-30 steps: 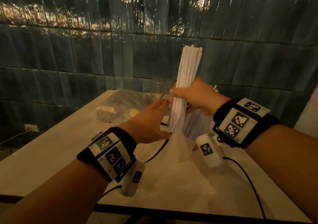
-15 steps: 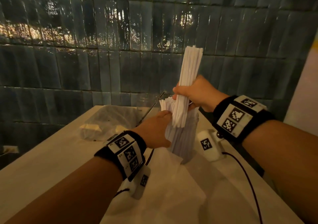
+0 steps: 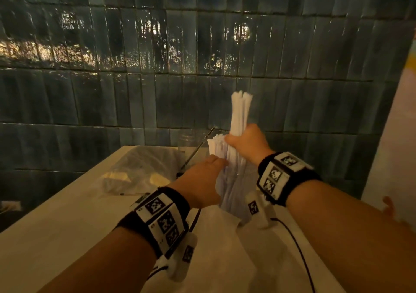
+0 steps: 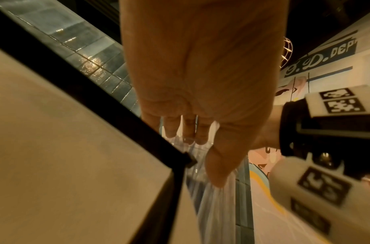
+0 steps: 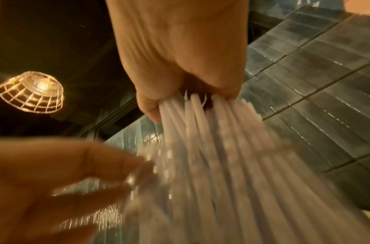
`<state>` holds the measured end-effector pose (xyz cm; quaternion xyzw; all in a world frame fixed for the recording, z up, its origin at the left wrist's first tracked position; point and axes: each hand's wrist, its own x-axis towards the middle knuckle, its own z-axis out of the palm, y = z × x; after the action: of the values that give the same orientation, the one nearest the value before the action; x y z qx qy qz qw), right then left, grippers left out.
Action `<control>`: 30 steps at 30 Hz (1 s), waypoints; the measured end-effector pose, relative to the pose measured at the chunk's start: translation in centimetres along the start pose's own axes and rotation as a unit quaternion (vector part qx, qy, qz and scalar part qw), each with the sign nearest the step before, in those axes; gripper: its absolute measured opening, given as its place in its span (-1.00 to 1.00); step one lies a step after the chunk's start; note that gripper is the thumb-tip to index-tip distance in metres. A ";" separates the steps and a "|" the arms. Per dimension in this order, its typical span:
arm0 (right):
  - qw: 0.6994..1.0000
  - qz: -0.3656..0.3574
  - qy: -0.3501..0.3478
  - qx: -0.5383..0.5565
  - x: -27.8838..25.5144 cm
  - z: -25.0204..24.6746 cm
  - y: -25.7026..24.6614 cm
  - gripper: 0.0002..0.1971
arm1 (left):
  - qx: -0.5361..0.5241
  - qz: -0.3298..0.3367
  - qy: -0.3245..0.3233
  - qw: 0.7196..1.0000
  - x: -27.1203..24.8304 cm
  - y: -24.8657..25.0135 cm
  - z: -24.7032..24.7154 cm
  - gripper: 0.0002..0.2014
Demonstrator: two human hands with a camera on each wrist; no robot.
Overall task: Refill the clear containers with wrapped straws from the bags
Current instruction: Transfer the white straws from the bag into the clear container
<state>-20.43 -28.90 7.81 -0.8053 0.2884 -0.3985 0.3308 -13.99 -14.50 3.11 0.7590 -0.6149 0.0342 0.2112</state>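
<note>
Right hand (image 3: 247,144) fisted around straws (image 3: 240,110).

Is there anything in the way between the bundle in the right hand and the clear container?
Nothing separate shows. The bundle of white wrapped straws in the right hand stands above the clear plastic container, already crowded with straws; the left hand steadies it.

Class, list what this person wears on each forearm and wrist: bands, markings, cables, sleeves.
Both forearms are bare, with no sleeves. Each wrist carries a black band bearing white panels printed with black square-patterned tags. A small white tagged camera unit hangs under each wrist, trailing a thin black cable.
</note>
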 end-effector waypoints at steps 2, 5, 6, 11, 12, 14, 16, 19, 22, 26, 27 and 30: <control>1.000 -0.006 0.000 -0.020 -0.5 1.4 0.7 -0.55 | 0.008 0.008 0.003 1.000 0.0 0.0 0.0 -0.21; 0.999 -0.006 0.006 -0.051 -0.1 1.7 1.0 -0.54 | 0.004 0.015 0.008 1.000 -0.1 0.2 0.1 -0.23; 0.998 -0.007 0.000 -0.064 0.0 1.6 1.1 -0.52 | 0.002 0.018 0.011 1.000 -0.1 0.2 0.1 -0.25; 0.995 -0.030 -0.076 -0.055 0.0 0.8 1.4 -0.33 | 0.017 0.016 0.010 1.000 0.0 0.1 0.1 -0.23; 0.996 -0.027 -0.077 -0.025 0.0 0.6 1.2 -0.33 | 0.019 0.011 0.006 1.000 0.0 0.1 0.1 -0.22; 0.996 -0.013 -0.068 0.053 0.3 0.3 0.9 -0.39 | 0.022 0.005 0.001 1.000 0.1 0.0 0.1 -0.20; 0.996 -0.007 -0.058 0.074 0.2 0.2 1.0 -0.48 | 0.021 0.004 0.000 1.000 0.1 0.0 0.2 -0.20; 0.998 -0.005 -0.056 0.012 -0.2 0.4 1.4 -0.54 | 0.013 0.006 0.005 1.000 0.0 0.0 0.4 -0.21; 0.997 0.004 -0.079 -0.009 -0.3 0.1 1.4 -0.53 | 0.002 0.012 0.003 1.000 -0.1 0.0 0.2 -0.22; 0.989 -0.003 -0.150 -0.002 -0.5 -0.8 0.9 -0.49 | 0.004 0.011 -0.004 1.000 -0.1 0.2 -0.1 -0.23; 0.988 -0.012 -0.154 0.015 -0.6 -1.0 0.5 -0.48 | 0.004 0.010 -0.006 1.000 -0.2 0.2 -0.2 -0.23; 0.993 -0.062 -0.061 0.074 -0.3 -1.7 -1.2 -0.48 | 0.003 0.012 -0.012 1.000 -0.2 0.3 -0.4 -0.24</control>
<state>-21.76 -28.45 9.31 -0.8179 0.1864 -0.3884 0.3813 -14.20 -14.21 3.53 0.7529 -0.6261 0.0294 0.2008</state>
